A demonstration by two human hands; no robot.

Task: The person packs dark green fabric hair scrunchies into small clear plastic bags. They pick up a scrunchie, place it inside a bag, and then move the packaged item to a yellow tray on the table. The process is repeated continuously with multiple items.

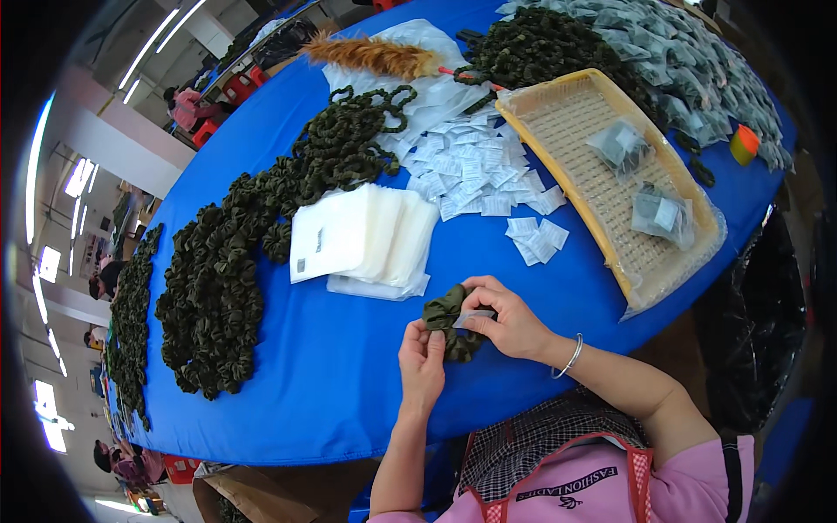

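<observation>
Close to the table's near edge, my left hand [422, 362] pinches a dark green scrunchie [447, 307] at its left side. My right hand [507, 321] closes on the same scrunchie from the right, with a small white label [473, 319] between its fingers and against the fabric. Just beyond my hands lies a stack of clear and white plastic bags [349, 240]. Several loose white labels [534, 241] sit a little farther off, in front of a bigger heap of labels [475, 166]. The fingertips partly hide the scrunchie.
Piled scrunchies [209, 296] spread along the left on a blue tablecloth [323, 383]. A yellow basket [558, 166] with two packed bags stands at the right. Beyond it are many bagged pieces [671, 65], an orange-and-green roll [744, 145] and a brown feather duster [375, 57].
</observation>
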